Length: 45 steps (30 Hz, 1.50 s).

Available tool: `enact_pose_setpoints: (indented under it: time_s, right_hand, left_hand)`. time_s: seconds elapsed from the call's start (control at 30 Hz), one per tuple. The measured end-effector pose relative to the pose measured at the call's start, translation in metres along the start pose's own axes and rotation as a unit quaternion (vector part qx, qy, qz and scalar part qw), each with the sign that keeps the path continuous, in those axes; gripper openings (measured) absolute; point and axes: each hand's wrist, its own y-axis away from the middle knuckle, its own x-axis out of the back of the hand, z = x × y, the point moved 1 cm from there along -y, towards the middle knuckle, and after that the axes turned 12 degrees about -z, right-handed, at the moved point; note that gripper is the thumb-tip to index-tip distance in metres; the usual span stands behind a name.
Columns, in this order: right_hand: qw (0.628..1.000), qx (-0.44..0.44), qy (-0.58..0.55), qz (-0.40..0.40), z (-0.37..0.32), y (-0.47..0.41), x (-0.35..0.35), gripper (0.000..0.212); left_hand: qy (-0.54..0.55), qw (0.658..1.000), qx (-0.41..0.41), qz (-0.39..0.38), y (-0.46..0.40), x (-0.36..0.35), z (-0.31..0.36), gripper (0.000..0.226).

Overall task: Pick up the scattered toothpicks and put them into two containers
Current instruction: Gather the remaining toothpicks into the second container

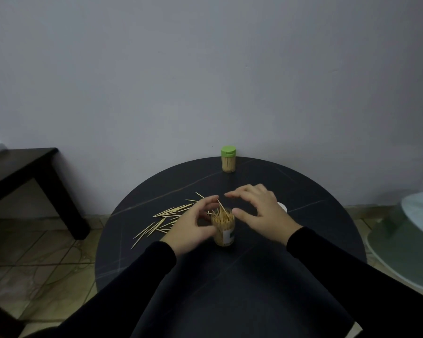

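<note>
Beside the scattered toothpicks (166, 217), left hand (193, 228) grips the open container (223, 226) — right hand (259, 211) relaxed, empty.

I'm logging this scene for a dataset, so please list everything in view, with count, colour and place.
Round table: one, black, centre.
Open container: one, clear, packed with toothpicks, table middle.
Closed container: one, green lid, table's far edge.
Loose toothpicks: many, pale wood, scattered left of the open container.
White object: one, partly hidden behind the right hand.
Dark side table: one, left.
Pale green tub: one, right, on the floor.
Hands: left hand beside the open container, right hand above it; black sleeves.
</note>
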Motion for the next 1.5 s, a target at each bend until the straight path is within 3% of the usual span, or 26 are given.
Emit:
enact_pose_setpoints:
  time_s: [0.07,0.13,0.27,0.37,0.47,0.57,0.67,0.93,1.03,1.13,1.2,1.33,1.5]
  right_hand:
    - [0.996,0.034,0.084,-0.014,-0.001,0.001,-0.003,0.067]
    - [0.992,0.061,0.105,-0.026,-0.002,0.001,-0.008,0.079]
    - [0.987,0.113,0.110,-0.017,-0.006,0.002,-0.009,0.064]
    - [0.981,0.134,0.120,0.069,-0.004,0.003,-0.006,0.043]
    - [0.977,0.114,0.126,0.126,-0.002,0.002,-0.004,0.042]
    - [0.969,0.164,0.168,0.071,-0.007,0.000,-0.007,0.060]
    - [0.961,0.191,0.200,0.022,-0.014,-0.002,-0.014,0.061]
    - [0.956,0.230,0.160,0.083,0.004,0.000,-0.008,0.043]
    - [0.968,0.191,0.155,0.054,0.001,-0.002,-0.010,0.058]
    - [0.977,0.149,0.149,-0.018,-0.002,-0.006,-0.014,0.076]
    - [0.978,0.152,0.137,-0.031,-0.004,-0.009,-0.016,0.073]
    - [0.980,0.173,0.099,0.023,-0.004,-0.010,-0.009,0.056]
    - [0.964,0.217,0.128,0.081,0.011,-0.001,0.000,0.035]
  left_hand:
    - [-0.017,1.000,0.003,-0.018,0.000,-0.006,-0.003,0.072]
    - [-0.044,0.999,0.008,-0.002,-0.002,-0.012,-0.005,0.073]
    - [-0.089,0.996,0.015,0.016,-0.005,-0.015,-0.010,0.059]
    - [-0.075,0.997,0.009,0.015,-0.006,-0.013,-0.011,0.046]
    - [-0.070,0.997,0.010,0.018,-0.006,-0.014,-0.011,0.042]
    - [-0.083,0.996,0.013,0.019,-0.007,-0.013,-0.010,0.045]
    - [-0.084,0.996,0.017,0.014,-0.008,-0.011,-0.013,0.057]
    - [-0.093,0.995,0.026,0.007,-0.008,-0.010,-0.016,0.050]
    - [-0.106,0.994,0.027,0.006,-0.008,-0.010,-0.015,0.051]
    - [-0.116,0.993,0.028,0.005,-0.007,-0.010,-0.012,0.066]
    - [-0.111,0.993,0.027,0.001,-0.007,-0.010,-0.013,0.071]
    - [-0.103,0.994,0.023,0.010,-0.006,-0.011,-0.013,0.059]
    - [-0.082,0.996,0.027,0.013,-0.007,-0.011,-0.018,0.052]
